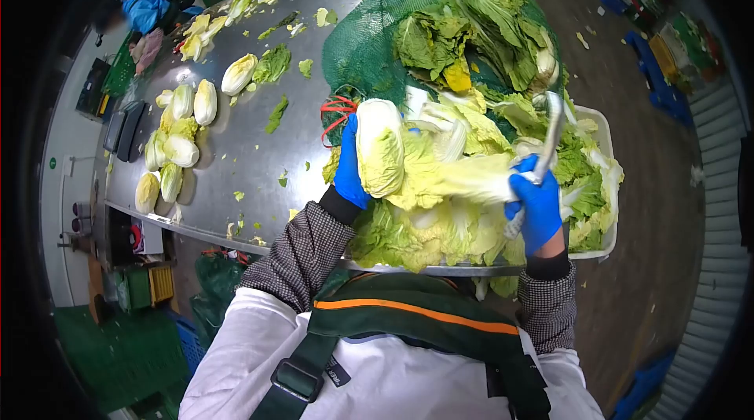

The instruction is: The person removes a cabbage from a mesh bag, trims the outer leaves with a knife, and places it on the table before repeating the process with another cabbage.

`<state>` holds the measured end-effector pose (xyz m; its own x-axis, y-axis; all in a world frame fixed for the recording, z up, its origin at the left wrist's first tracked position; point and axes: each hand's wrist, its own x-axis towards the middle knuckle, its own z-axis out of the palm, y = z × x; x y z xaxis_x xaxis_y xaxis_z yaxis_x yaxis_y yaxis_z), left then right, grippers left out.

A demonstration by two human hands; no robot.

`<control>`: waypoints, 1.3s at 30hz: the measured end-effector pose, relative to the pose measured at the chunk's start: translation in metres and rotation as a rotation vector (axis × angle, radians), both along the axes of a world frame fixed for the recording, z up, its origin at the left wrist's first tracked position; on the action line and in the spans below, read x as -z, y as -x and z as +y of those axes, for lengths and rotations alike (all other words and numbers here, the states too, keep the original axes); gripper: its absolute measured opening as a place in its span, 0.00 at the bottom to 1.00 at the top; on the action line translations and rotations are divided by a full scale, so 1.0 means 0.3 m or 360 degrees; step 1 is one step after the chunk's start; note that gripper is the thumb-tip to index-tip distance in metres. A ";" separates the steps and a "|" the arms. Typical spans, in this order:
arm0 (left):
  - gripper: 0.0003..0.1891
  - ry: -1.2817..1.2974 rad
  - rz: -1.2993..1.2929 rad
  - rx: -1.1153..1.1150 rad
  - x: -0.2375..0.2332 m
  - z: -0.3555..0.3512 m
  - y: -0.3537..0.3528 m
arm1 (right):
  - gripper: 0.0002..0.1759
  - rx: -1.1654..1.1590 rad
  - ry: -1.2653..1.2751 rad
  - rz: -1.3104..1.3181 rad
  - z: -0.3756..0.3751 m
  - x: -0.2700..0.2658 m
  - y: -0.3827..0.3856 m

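My left hand (351, 165), in a blue glove, is closed around a trimmed napa cabbage (380, 149), held upright over the pile of loose leaves. My right hand (537, 204), also blue-gloved, grips a knife (554, 126) with a curved silver blade that points away from me. A pale outer leaf (475, 178) stretches from beside the cabbage to the right hand, its white base right at the fingers. Below and around both hands lie stripped cabbage leaves (440, 235). Just beyond, a green mesh sack (361, 39) holds untrimmed cabbages with dark outer leaves.
Several trimmed cabbages (182, 150) stand grouped at the left of the metal table (251, 126), with leaf scraps scattered about. A white bin (605, 184) full of leaves sits at the right edge. Red ties (338, 110) lie by the sack. Another person (145, 12) is at the far left.
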<state>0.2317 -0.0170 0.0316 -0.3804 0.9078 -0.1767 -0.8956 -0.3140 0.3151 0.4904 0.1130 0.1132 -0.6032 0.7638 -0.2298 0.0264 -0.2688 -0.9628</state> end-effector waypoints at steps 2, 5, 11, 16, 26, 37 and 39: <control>0.30 -0.0003 0.0047 -0.0063 0.031 -0.003 0.023 | 0.17 0.0182 -0.0314 -0.0343 0.017 0.019 0.023; 0.32 -0.0141 -0.0070 0.0127 -0.078 0.001 -0.060 | 0.34 -0.0255 -0.0998 -0.0719 -0.051 0.024 0.130; 0.31 0.0196 0.0241 0.0401 -0.165 -0.042 -0.103 | 0.38 -0.0492 -0.0344 -0.0324 -0.132 0.046 0.227; 0.32 0.0387 0.0969 0.0238 -0.138 -0.136 -0.089 | 0.35 -0.0518 -0.0672 -0.0503 -0.193 0.083 0.244; 0.27 0.0339 0.0339 0.0421 -0.117 -0.234 -0.036 | 0.27 -0.0386 -0.1102 -0.0773 -0.243 0.042 0.282; 0.36 -0.0328 -0.0318 0.0727 -0.089 -0.315 0.030 | 0.34 -0.0188 -0.1432 -0.1124 -0.197 0.111 0.200; 0.35 -0.0280 -0.0162 0.0727 -0.068 -0.325 0.052 | 0.35 -0.0298 -0.0881 -0.0835 -0.279 0.048 0.251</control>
